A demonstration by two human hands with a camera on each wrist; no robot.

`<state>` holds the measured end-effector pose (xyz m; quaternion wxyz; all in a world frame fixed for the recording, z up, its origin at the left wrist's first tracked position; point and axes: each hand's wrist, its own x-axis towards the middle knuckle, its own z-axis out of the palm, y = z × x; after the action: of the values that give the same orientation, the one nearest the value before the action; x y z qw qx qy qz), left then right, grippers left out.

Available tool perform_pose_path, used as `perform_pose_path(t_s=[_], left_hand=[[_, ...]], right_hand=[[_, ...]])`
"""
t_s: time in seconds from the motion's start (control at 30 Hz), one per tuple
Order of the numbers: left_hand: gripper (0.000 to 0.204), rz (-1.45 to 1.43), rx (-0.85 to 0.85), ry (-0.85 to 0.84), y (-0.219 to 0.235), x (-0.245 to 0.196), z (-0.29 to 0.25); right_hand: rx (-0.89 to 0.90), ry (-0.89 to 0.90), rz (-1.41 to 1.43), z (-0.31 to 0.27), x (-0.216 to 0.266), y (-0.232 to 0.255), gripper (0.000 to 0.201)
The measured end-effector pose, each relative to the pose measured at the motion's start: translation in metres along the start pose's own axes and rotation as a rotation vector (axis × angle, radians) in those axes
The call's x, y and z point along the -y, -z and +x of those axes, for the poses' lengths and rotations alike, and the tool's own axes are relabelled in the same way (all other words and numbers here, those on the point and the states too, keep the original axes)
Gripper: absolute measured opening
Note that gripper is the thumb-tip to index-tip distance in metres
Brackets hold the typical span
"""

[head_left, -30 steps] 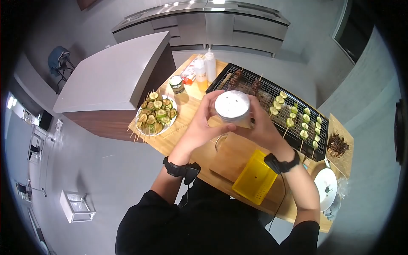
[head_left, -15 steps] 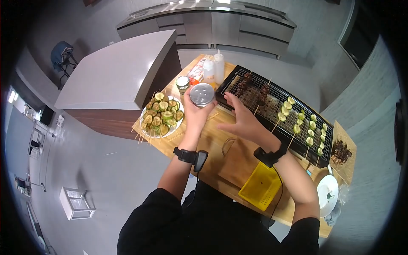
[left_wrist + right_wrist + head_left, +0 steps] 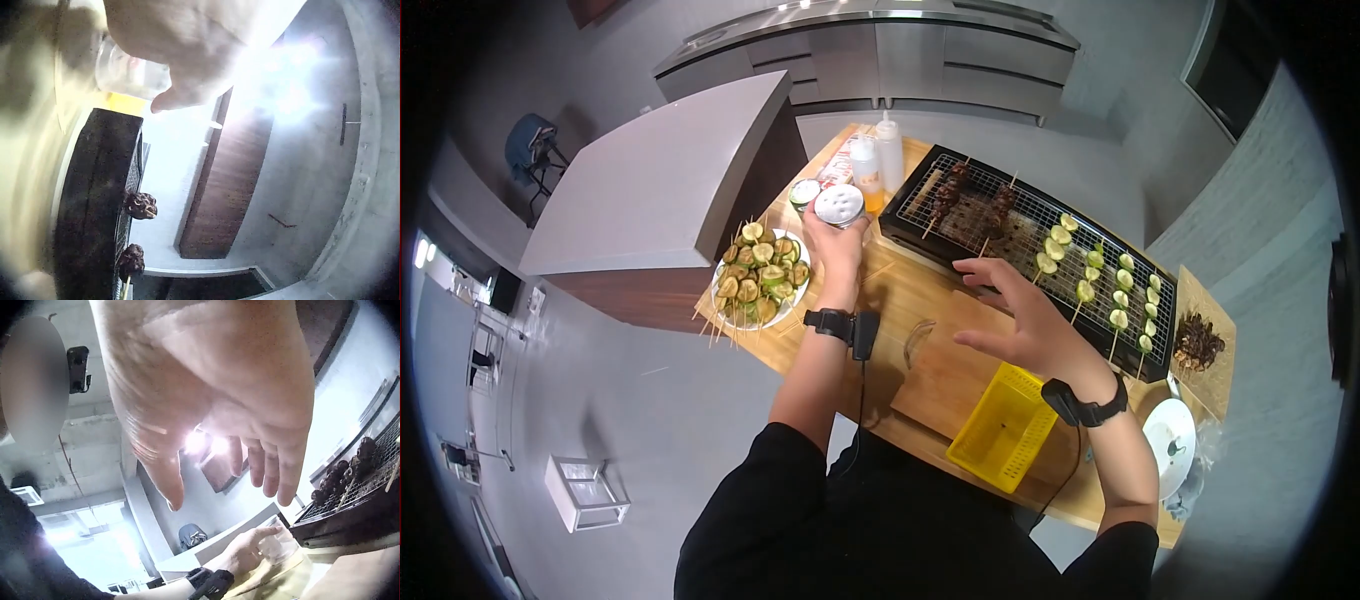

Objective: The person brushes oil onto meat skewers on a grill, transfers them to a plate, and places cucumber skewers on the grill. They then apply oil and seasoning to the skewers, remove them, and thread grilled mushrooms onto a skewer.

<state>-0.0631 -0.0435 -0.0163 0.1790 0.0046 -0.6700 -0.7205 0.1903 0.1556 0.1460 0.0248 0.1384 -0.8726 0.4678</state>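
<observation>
In the head view a clear shaker jar with a perforated lid [image 3: 839,205] is gripped by my left hand [image 3: 837,255], beside a small green-labelled jar [image 3: 804,193]. The left wrist view has the clear jar [image 3: 128,72] partly behind the hand [image 3: 187,50]. My right hand [image 3: 1040,325] hovers over the cutting board [image 3: 948,375], fingers spread and holding nothing. In the right wrist view that hand [image 3: 219,394] shows its palm and loose fingers. Left of the shaker, a plate holds skewered green slices [image 3: 760,275].
A black grill [image 3: 1025,225] carries dark meat skewers [image 3: 947,195] and green slice skewers. Squeeze bottles [image 3: 890,152] stand behind the jars. A yellow basket [image 3: 1003,428] sits at the near edge; a white plate [image 3: 1168,440] and dark pieces on a board [image 3: 1197,342] lie right.
Both hands held the jar at first; the right hand has let go and moved right and nearer the body. The left hand has carried the jar left, beside the small jar.
</observation>
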Motion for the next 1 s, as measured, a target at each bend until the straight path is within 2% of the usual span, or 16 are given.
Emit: perform_pose_path(t_s=[0.07, 0.17, 0.2, 0.3, 0.33, 0.37, 0.43, 0.5, 0.57, 0.6, 0.7, 0.77, 0.87, 1.0], left_hand=[[0.098, -0.029, 0.017, -0.005, -0.003, 0.001, 0.006], [0.101, 0.119, -0.010, 0.008, -0.005, -0.009, 0.000], [0.108, 0.144, -0.003, 0.015, -0.005, -0.019, -0.004], [0.113, 0.068, 0.065, -0.094, 0.001, -0.015, -0.008], [0.117, 0.021, 0.058, -0.078, 0.004, -0.012, -0.017], [0.116, 0.037, 0.007, -0.127, 0.004, -0.039, -0.038], [0.105, 0.230, -0.130, -0.317, 0.004, -0.020, -0.044], [0.084, -0.017, -0.016, -0.367, 0.000, -0.044, -0.063], [0.060, -0.193, 0.104, -0.230, -0.002, -0.051, -0.072], [0.035, -0.259, 0.121, -0.267, -0.011, -0.066, -0.080], [0.017, -0.402, 0.375, -0.035, -0.013, -0.081, -0.086], [0.016, -0.438, 0.454, -0.042, -0.027, -0.082, -0.090], [0.037, -0.459, 0.540, 0.021, -0.032, -0.081, -0.101], [0.040, -0.405, 0.671, 0.057, -0.030, -0.066, -0.108]], right_hand=[[-0.022, -0.006, 0.016, -0.010, 0.002, 0.004, 0.067], [-0.054, -0.020, 0.018, -0.025, 0.004, 0.009, 0.064], [-0.064, -0.025, 0.015, -0.030, 0.003, 0.010, 0.063], [-0.127, -0.084, 0.007, -0.047, 0.002, 0.014, 0.060], [-0.145, -0.089, 0.031, -0.054, -0.001, 0.016, 0.059], [-0.170, -0.102, 0.055, -0.062, -0.006, 0.019, 0.058], [-0.235, -0.111, 0.101, -0.081, -0.011, 0.024, 0.055], [-0.306, -0.132, 0.134, -0.100, -0.016, 0.027, 0.050], [-0.386, -0.173, 0.142, -0.121, -0.021, 0.028, 0.046], [-0.421, -0.186, 0.148, -0.130, -0.024, 0.028, 0.043], [-0.552, -0.272, 0.167, -0.163, -0.030, 0.030, 0.036], [-0.663, -0.330, 0.125, -0.183, -0.032, 0.031, 0.031], [-0.840, -0.390, 0.173, -0.211, -0.050, 0.026, 0.026], [-1.030, -0.442, 0.247, -0.241, -0.073, 0.016, 0.024]])
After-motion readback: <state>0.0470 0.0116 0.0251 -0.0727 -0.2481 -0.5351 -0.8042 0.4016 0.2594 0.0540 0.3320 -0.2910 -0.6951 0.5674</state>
